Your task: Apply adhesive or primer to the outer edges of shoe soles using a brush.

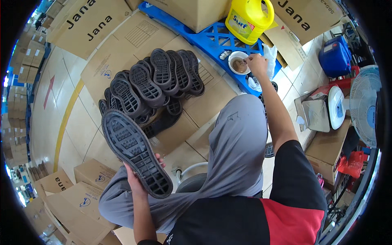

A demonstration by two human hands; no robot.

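Left fingers (159, 160): clamped around black sole (134, 141), broad end beyond | right fingers (250, 59): by white bowl (238, 52), can't tell whether closed

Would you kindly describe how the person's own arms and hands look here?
The left hand and right hand are gloveless, and both forearms are uncovered. The right sleeve is short and black; of the left sleeve, only a dark edge shows.
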